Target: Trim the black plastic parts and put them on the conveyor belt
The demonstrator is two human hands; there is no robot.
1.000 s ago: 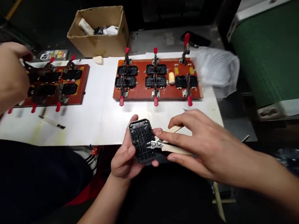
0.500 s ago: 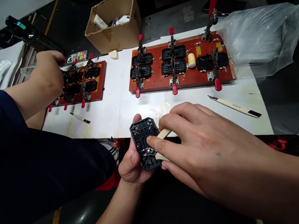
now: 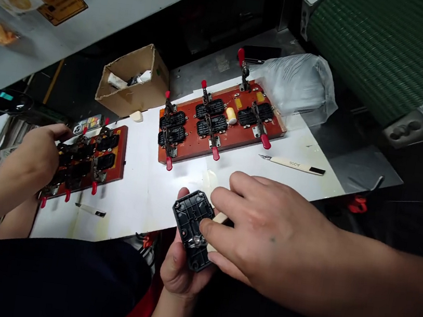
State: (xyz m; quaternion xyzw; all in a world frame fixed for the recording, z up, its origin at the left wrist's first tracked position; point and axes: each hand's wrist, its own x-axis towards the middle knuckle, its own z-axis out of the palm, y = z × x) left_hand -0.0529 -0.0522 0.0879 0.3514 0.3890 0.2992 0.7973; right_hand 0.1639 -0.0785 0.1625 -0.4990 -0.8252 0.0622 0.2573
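Note:
My left hand [image 3: 176,273] grips a black plastic cover [image 3: 190,217], its ribbed inner side facing up. Small metal parts show near the cover's lower middle. In my right hand [image 3: 277,236] is a cream-coloured wedge-shaped block [image 3: 213,244], pinched over the cover's right side. My right index fingertip rests at the cover's middle; the fingers hide its right edge. Beyond my hands lies a reddish-brown fixture board [image 3: 186,156] with red-handled toggle clamps over several black covers. A cream-handled craft knife [image 3: 293,165] lies between the board and my right hand.
At left, a co-worker's hand [image 3: 39,155] reaches over a second clamp board [image 3: 119,158]; another knife [image 3: 91,210] lies near it. Behind stand a cardboard box [image 3: 141,96] and a clear plastic bag [image 3: 300,84]. A green conveyor belt [image 3: 392,47] runs at upper right.
The view has tilted up and to the right, bringing the conveyor belt in. My right hand and the wedge have shifted slightly against the cover; both holds are unchanged.

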